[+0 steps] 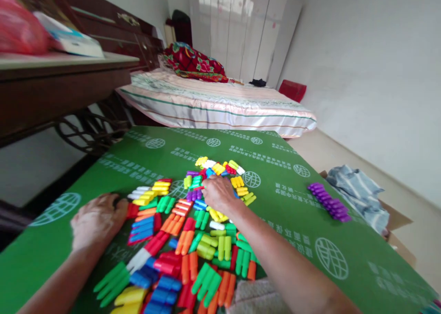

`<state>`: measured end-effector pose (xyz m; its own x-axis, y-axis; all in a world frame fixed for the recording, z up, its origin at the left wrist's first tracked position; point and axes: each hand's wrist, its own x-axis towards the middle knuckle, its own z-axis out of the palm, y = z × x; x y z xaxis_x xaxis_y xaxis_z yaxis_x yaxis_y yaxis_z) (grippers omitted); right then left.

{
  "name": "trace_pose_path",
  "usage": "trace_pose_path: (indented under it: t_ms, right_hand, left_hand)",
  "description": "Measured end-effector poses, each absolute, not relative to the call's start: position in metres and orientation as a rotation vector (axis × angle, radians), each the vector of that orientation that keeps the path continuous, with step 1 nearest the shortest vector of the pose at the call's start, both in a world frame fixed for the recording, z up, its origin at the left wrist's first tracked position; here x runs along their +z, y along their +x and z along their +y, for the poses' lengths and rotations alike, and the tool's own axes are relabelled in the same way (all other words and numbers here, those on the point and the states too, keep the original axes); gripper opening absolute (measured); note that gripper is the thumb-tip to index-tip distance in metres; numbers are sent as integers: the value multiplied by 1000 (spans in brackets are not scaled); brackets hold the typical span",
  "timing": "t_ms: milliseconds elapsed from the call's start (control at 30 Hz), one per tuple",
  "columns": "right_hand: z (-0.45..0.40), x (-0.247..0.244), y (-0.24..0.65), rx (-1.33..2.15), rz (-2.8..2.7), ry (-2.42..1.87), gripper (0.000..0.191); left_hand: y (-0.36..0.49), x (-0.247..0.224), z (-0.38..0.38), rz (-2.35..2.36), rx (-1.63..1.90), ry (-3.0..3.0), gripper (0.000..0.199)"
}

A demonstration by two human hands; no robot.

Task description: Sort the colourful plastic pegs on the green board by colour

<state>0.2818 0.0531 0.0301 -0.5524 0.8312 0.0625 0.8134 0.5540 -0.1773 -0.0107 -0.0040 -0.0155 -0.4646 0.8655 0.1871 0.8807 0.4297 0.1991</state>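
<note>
Bullet-shaped plastic building blocks [206,249] in several colours are spread over the near half of a green board. My left hand [98,217] rests at the left edge of the pile, loosely curled, with a gap between thumb and fingers. Beside its thumb lies a red block [132,210]. My right hand [218,192] reaches into the far part of the pile, fingers bent down and closed among the blocks. Purple blocks [195,194] and a small red piece sit by its fingertips. What those fingers hold is hidden.
Joined purple blocks [329,201] lie apart on the right of the green board [272,167]. A greyish cloth [257,295] is at the near edge. Beyond stands a bed [217,102]. A dark wooden table [62,79] is on the left; striped cloth [358,194] lies right.
</note>
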Motion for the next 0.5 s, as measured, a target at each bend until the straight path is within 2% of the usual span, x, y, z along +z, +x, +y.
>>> trace_pose_path:
  t_ms: [333, 500]
  right_hand:
    - [43, 23, 287, 310, -2648, -1208, 22]
    - [44, 23, 278, 247, -2741, -1079, 19]
  left_hand:
    - [8, -10, -19, -2640, -405, -1570, 49]
    - [13, -5, -21, -2647, -426, -1585, 46]
